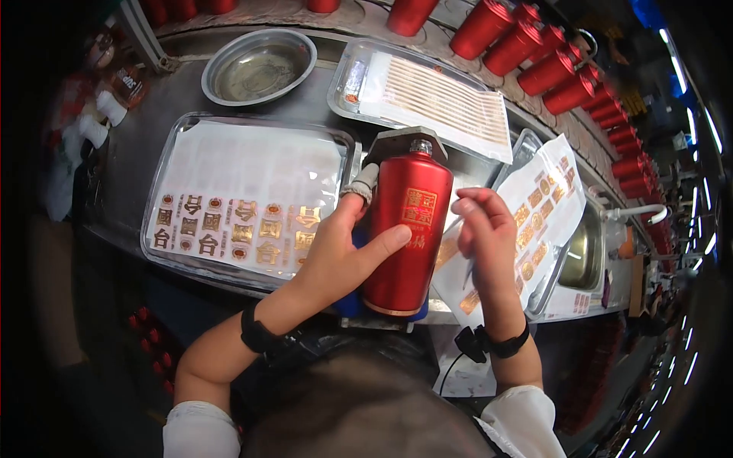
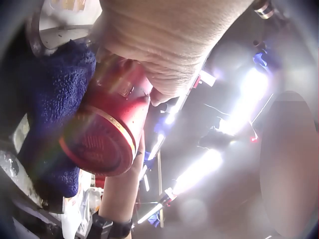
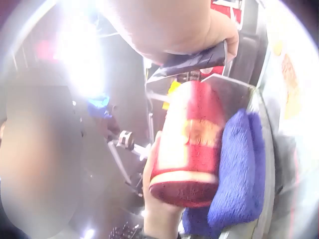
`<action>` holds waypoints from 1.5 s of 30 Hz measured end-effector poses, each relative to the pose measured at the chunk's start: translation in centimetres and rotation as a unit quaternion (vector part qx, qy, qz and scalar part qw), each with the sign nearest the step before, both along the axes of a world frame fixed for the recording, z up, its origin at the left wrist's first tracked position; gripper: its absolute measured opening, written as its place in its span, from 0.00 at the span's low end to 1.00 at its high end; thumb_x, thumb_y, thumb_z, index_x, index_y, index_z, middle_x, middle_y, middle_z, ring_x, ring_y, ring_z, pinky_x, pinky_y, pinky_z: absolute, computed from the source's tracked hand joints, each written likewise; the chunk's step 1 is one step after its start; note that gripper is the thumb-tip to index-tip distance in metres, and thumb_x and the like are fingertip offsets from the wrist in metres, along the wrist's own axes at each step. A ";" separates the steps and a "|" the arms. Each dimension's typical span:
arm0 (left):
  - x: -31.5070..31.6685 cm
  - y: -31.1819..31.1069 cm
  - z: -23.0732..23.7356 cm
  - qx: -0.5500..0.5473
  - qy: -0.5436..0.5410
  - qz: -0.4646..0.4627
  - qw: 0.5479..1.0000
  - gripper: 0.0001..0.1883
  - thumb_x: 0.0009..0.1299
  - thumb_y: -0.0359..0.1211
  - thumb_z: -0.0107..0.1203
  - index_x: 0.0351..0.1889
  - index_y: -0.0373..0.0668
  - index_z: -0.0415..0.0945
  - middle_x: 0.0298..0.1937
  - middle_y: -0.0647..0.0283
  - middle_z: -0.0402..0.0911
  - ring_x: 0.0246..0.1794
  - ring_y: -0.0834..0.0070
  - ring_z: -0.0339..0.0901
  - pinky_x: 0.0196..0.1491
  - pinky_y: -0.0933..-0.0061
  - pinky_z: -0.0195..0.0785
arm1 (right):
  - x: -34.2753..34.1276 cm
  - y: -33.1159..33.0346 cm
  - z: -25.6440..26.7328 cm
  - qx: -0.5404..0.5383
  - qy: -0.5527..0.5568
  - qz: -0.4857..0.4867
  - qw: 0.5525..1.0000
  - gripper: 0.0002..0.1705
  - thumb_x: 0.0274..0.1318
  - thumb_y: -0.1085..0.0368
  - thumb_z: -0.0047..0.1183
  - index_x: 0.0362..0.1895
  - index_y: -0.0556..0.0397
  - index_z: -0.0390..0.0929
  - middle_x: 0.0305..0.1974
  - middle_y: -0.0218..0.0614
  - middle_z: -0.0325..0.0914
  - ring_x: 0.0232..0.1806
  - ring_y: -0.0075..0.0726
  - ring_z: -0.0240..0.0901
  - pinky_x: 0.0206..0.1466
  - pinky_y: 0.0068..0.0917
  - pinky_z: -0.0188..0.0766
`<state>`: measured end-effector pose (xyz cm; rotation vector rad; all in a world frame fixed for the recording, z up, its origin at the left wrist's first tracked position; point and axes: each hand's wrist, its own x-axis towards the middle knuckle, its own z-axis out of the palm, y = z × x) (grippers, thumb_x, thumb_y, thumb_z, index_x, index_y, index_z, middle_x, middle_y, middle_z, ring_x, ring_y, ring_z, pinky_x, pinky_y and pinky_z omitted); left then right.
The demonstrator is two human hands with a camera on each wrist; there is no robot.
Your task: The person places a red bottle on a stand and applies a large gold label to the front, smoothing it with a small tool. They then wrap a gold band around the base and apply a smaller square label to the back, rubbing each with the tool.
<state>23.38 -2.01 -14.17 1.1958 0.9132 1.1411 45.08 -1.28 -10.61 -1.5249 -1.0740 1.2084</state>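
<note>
A red bottle (image 1: 408, 252) with a clear threaded neck lies tilted on a blue towel (image 3: 239, 174). Gold characters and a square gold emblem (image 1: 421, 205) mark its front. My left hand (image 1: 336, 244) grips the bottle from the left side, thumb across its front; pale wraps (image 1: 365, 183) cover some fingertips. Just right of the bottle is my right hand (image 1: 486, 229), fingers bent. In the right wrist view it pinches a dark, flat, scraper-like blade (image 3: 194, 62) above the bottle's neck end.
A tray (image 1: 153, 221) of gold character stickers lies left. Behind are a metal basin (image 1: 217, 88) and a tray with a striped sheet (image 1: 443, 91). Gold sticker sheets (image 1: 550, 198) lie right, beside a sink (image 1: 584, 259). Several red bottles (image 1: 481, 29) line the conveyor.
</note>
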 end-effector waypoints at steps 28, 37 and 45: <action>-0.5 -1.0 -2.6 0.034 -0.042 0.001 0.999 0.29 0.74 0.35 0.49 0.70 0.27 0.61 0.69 0.38 0.67 0.72 0.48 0.63 0.73 0.60 0.52 | -2.8 0.5 5.7 0.315 -0.357 0.270 0.837 0.10 0.51 0.73 0.65 0.38 0.52 0.82 0.31 0.37 0.81 0.31 0.40 0.79 0.32 0.34 0.73; -1.0 -1.0 -1.8 0.065 0.002 0.013 0.998 0.26 0.78 0.37 0.44 0.70 0.31 0.63 0.64 0.38 0.70 0.66 0.47 0.66 0.70 0.59 0.55 | -3.9 2.3 4.9 0.417 -0.380 0.337 0.754 0.16 0.43 0.73 0.64 0.40 0.47 0.82 0.33 0.35 0.80 0.31 0.41 0.78 0.36 0.36 0.75; -0.9 -1.3 -0.6 0.014 0.029 -0.007 0.999 0.24 0.78 0.40 0.49 0.65 0.31 0.66 0.63 0.39 0.70 0.65 0.47 0.68 0.68 0.59 0.58 | -2.0 0.6 4.2 0.414 -0.325 0.265 0.808 0.15 0.47 0.78 0.64 0.42 0.52 0.82 0.32 0.38 0.82 0.28 0.40 0.77 0.32 0.32 0.76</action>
